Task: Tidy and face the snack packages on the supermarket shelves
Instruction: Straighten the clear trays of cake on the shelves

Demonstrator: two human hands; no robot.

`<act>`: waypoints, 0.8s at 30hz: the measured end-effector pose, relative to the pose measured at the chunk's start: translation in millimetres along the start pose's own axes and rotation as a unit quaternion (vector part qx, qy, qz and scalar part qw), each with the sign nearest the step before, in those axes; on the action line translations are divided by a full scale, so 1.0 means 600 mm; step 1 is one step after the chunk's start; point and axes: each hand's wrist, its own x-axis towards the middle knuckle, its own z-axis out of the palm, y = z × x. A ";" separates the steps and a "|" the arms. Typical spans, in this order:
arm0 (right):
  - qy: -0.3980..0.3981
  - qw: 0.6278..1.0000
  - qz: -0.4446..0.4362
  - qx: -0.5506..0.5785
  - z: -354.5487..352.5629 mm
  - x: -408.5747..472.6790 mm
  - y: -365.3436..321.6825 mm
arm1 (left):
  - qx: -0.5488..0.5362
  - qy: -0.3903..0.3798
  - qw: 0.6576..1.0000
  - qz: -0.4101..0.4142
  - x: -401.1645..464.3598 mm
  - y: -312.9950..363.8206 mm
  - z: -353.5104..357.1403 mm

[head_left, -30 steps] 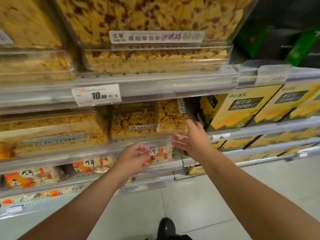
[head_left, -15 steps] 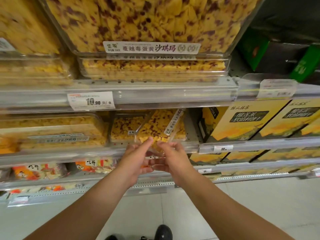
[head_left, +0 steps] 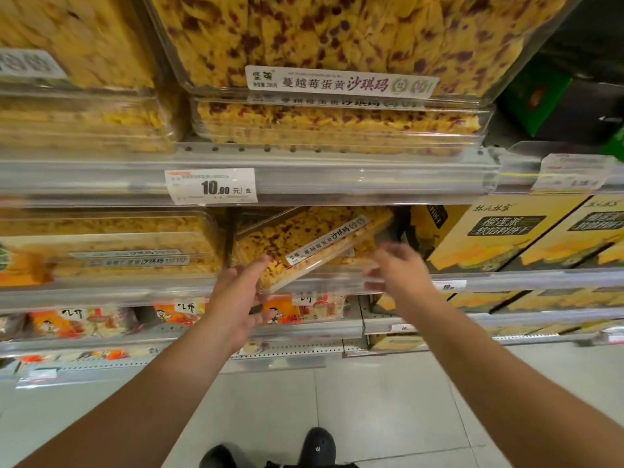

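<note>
Even, fairly bright overhead light; wide-angle bowing at edges. Motion blur on right hand [head_left: 398,268]; soft focus toward 9 o'clock.

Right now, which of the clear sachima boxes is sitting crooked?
The cranberry sachima box on the middle shelf, under the left hand: its label strip runs diagonally, while the neighbouring boxes sit level.

A white price tag [head_left: 211,186] reading 10.90 is clipped to the clear front rail of an upper shelf [head_left: 371,179]. Below lies a pale tiled floor [head_left: 388,400], where black shoes [head_left: 317,445] show at the bottom edge.
</note>
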 end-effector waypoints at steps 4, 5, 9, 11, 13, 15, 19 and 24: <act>0.079 0.997 -0.007 -0.002 -0.006 0.055 -0.070 | -0.015 -0.059 0.998 -0.012 -0.007 0.001 -0.008; 0.087 0.996 -0.001 -0.019 -0.005 0.065 -0.081 | -0.026 -0.066 0.997 -0.010 -0.006 0.006 -0.011; 0.052 0.997 0.013 -0.049 -0.008 0.086 -0.095 | -0.002 -0.070 0.997 0.018 -0.003 0.027 -0.018; 0.042 0.998 0.024 -0.033 -0.013 0.087 -0.094 | 0.023 -0.068 0.997 0.023 0.000 0.033 -0.020; 0.034 0.999 0.019 -0.012 -0.016 0.087 -0.094 | 0.035 -0.061 0.997 0.021 0.002 0.038 -0.019; 0.046 0.999 0.007 0.013 -0.016 0.088 -0.094 | 0.053 -0.051 0.997 0.029 0.002 0.039 -0.016; 0.065 0.993 -0.034 0.087 -0.015 0.085 -0.085 | 0.013 -0.053 0.997 0.048 -0.004 0.020 -0.004; 0.043 0.982 -0.048 0.178 -0.031 0.074 -0.071 | -0.171 -0.121 0.976 0.059 -0.004 0.016 0.002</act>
